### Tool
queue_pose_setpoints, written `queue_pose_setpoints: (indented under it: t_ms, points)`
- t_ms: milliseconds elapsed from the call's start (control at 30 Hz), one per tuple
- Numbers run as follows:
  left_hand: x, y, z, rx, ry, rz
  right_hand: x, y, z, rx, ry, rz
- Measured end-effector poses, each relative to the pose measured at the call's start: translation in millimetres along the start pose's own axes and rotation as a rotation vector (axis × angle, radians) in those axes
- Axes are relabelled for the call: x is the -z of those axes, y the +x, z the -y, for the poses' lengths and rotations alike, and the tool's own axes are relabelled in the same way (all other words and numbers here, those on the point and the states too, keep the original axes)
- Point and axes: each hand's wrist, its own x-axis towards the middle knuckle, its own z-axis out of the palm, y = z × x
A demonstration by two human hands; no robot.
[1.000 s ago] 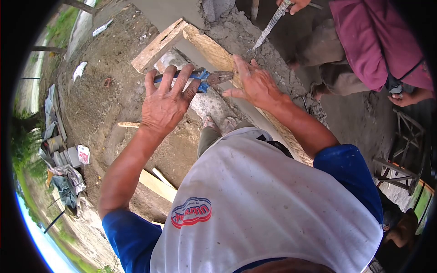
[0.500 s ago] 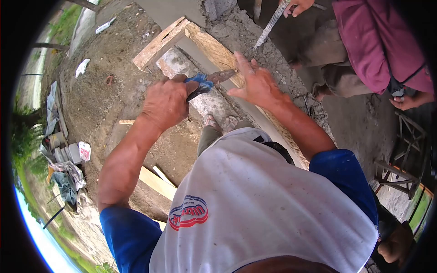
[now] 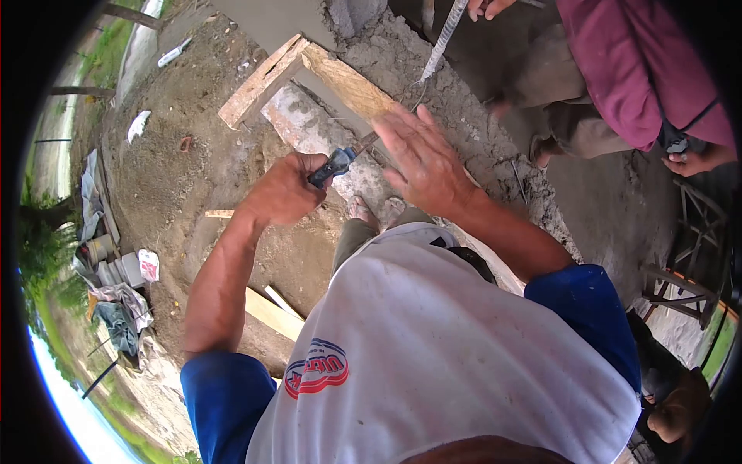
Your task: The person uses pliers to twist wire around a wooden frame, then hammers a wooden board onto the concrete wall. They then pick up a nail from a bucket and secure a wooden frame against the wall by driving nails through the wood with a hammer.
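A trowel [image 3: 337, 163] with a dark blue handle is in my left hand [image 3: 284, 190], whose fingers are wrapped round it. The narrow, dirty blade points up and right and ends close to my right hand [image 3: 426, 162]. My right hand is open, its fingers stretched out over the wooden board [image 3: 346, 77]. That board joins a shorter wooden piece [image 3: 261, 80] at a corner. Beneath the hands lies a rough concrete strip [image 3: 303, 124], partly inside the boards. Whether the right fingertips press on the board is hard to tell.
At the upper right, a person in a maroon top [image 3: 618, 69] is beside rough wet concrete [image 3: 471, 97]. One of that person's hands [image 3: 487, 8] is near a ribbed rod [image 3: 446, 39]. Loose wood strips [image 3: 272, 313] lie on the soil. Bags and buckets [image 3: 116, 267] are at the left.
My left hand has tilted the trowel and moved slightly down. My right hand has shifted down and left, its palm turned flatter over the board.
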Motion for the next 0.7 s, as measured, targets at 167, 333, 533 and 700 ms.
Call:
queue_pose_setpoints:
  t_ms: [167, 333, 533, 700]
  points:
    - [14, 4, 3, 0.148, -0.5, 0.229, -44, 35, 41, 0.252, 0.054, -0.148]
    - [14, -7, 1, 0.208, -0.619, 0.147, -81, 54, 22, 0.164, 0.067, -0.156]
    - [-29, -45, 5, -0.357, 1.087, -0.712, -71, 66, 23, -0.016, 0.206, 0.079]
    - [-28, -27, 29, -0.259, 0.548, -0.583, -53, 77, 15, -0.013, 0.289, 0.516]
